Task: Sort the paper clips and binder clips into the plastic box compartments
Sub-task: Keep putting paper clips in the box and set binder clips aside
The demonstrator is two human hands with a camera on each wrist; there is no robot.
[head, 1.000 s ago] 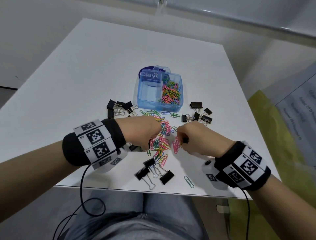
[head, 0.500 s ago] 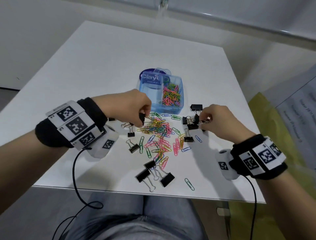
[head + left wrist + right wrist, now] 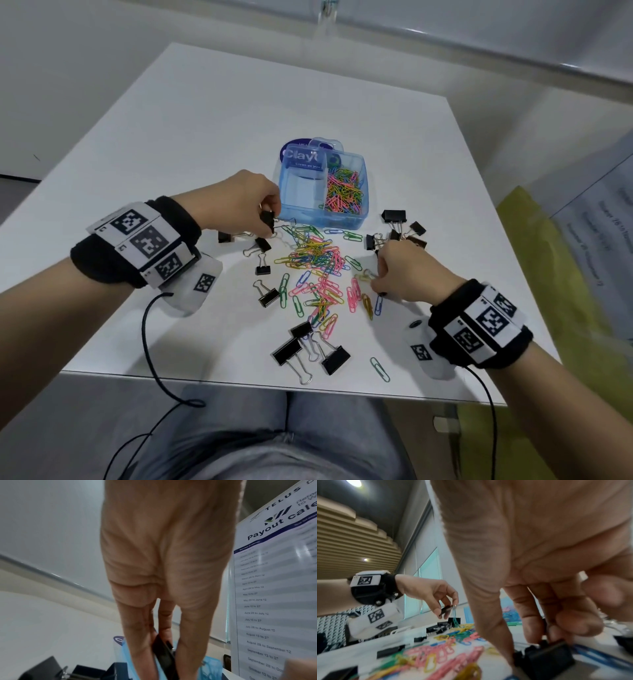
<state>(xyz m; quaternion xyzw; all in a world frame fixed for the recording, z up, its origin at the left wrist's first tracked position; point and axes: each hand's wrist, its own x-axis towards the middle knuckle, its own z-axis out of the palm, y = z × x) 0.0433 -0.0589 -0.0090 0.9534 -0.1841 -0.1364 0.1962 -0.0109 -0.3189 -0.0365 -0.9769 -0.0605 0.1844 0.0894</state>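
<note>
A blue plastic box stands mid-table; its right compartment holds coloured paper clips and its left compartment is bare. My left hand pinches a black binder clip just off the box's front left corner. In the right wrist view a green paper clip dangles from it. My right hand is low at the right edge of the loose paper clip pile. Its thumb and fingers pinch a black binder clip that lies on the table.
More black binder clips lie left of the pile, right of the box and near the table's front edge. One green paper clip lies alone at the front. A printed poster stands off the table's right side.
My left hand has lifted its binder clip up and away towards the box's front left corner. My right hand has come back from the right-hand binder clips to the pile's right edge.
</note>
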